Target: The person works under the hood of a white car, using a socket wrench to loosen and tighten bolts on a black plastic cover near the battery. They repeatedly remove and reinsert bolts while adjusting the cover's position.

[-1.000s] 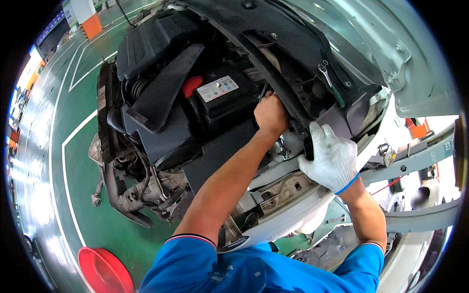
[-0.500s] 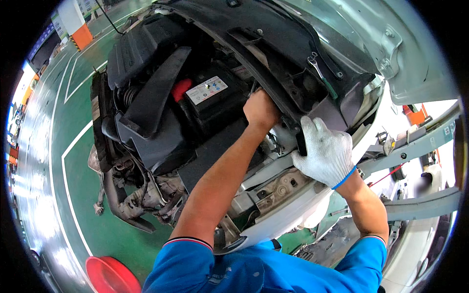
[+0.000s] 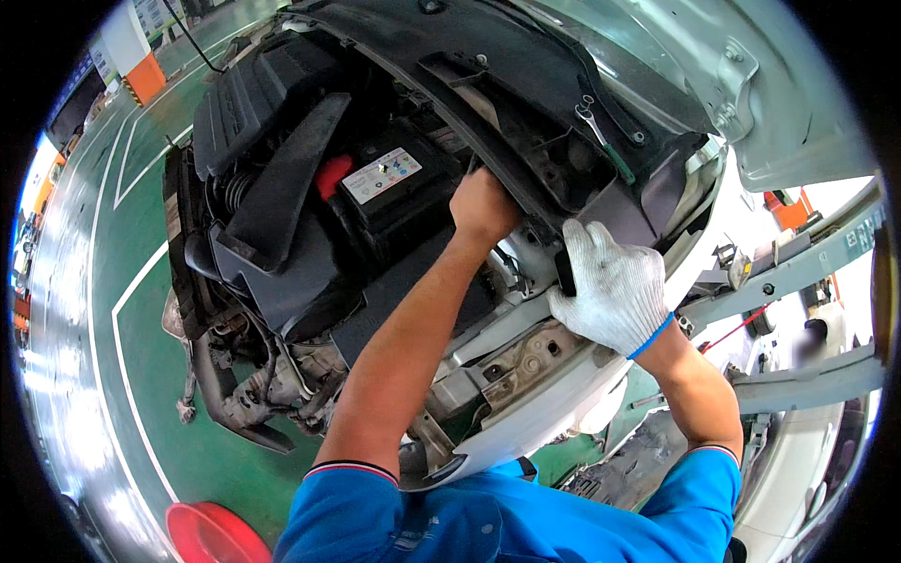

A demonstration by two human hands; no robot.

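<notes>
My left hand [image 3: 483,208], bare, reaches under the near edge of the black plastic cowl panel [image 3: 469,122], beside the car battery [image 3: 413,188] with its white label. Its fingers are hidden below the panel. My right hand [image 3: 612,286], in a white knit glove with a blue cuff, is closed at the panel's near right end, fingers on top and thumb below. A dark piece of that end shows between thumb and fingers. Beyond the right hand, a combination wrench [image 3: 591,122] and a green-handled tool [image 3: 619,161] lie on the cowl.
A black engine cover [image 3: 253,103] and an air duct [image 3: 291,188] fill the bay's left side. The raised hood [image 3: 779,84] hangs at the upper right. The white fender [image 3: 535,427] lies against my front. A red basin [image 3: 211,535] stands on the green floor.
The whole view has shifted slightly, so the car appears a little farther left and higher. Both hands keep their places at the cowl panel, with no clear change of grip.
</notes>
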